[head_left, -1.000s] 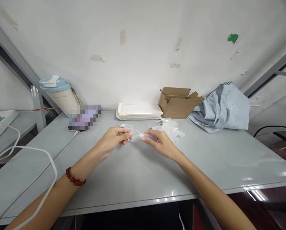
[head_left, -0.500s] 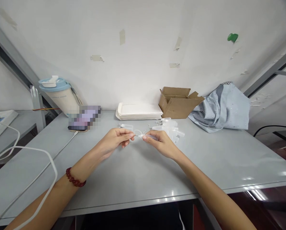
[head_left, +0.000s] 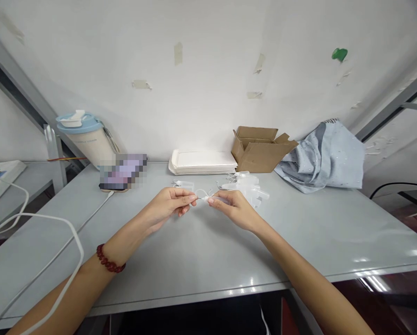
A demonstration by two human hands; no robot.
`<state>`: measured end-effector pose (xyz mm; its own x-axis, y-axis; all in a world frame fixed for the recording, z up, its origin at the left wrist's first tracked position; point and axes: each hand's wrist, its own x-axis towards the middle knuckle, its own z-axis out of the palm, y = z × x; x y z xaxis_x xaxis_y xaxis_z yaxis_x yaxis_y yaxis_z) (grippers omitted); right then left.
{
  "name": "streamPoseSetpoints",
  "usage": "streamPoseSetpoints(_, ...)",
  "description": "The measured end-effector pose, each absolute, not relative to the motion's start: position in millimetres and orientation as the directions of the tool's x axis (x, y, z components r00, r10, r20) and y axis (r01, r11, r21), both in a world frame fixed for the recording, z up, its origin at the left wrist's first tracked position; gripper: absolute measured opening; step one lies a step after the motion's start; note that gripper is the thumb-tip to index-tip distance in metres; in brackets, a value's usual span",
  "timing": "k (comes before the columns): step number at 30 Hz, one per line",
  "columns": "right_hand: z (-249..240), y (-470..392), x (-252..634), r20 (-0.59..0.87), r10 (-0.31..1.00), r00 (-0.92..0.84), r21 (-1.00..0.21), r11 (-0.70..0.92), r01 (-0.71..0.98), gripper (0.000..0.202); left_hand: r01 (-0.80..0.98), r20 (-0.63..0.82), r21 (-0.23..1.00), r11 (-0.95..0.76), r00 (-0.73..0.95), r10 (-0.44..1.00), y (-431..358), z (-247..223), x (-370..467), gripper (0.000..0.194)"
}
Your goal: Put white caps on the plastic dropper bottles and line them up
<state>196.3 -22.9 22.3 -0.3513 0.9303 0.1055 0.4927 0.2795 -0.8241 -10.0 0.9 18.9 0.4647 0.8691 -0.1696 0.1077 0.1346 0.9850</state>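
Above the middle of the grey table (head_left: pixel 194 260), my left hand (head_left: pixel 171 204) pinches the end of a thin wire between thumb and forefinger. My right hand (head_left: pixel 233 208) grips a small white translucent piece (head_left: pixel 205 198), which the wire runs to; a thin white strand also loops up between the hands. Just behind my right hand lies a pile of similar translucent pieces (head_left: pixel 253 190) with thin strings. One more such piece (head_left: pixel 184 184) lies behind my left hand.
White flat packets (head_left: pixel 205 163) are stacked by the wall, beside an open cardboard box (head_left: pixel 260 156) and grey-blue cloth (head_left: pixel 329 156). A cup (head_left: pixel 90 142) and a phone (head_left: pixel 124 172) stand at left. A white cable (head_left: pixel 77 242) crosses above my left forearm.
Both hands hold nearly the same place and grip. The small white piece between them has shifted very slightly.
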Motion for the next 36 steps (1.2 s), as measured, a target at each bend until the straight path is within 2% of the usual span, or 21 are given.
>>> streamPoseSetpoints(15, 21, -23, 196, 0.087, 0.926, -0.369, -0.8, 0.285, 0.528, 0.041, 0.226, -0.12, 0.974, 0.022, 0.432, 0.894, 0, 11, -8, 0.03)
streamPoseSetpoints(29, 17, -23, 193, 0.054, 0.935, -0.352, -0.814, 0.245, 0.527, 0.041, 0.217, -0.12, 0.976, 0.032, 0.402, 0.908, -6, 12, -2, 0.024)
streamPoseSetpoints(36, 18, -26, 191, 0.062, 0.941, -0.332, -0.815, 0.24, 0.527, 0.04, 0.205, -0.057, 0.979, -0.026, 0.387, 0.92, -8, 11, 0, 0.021)
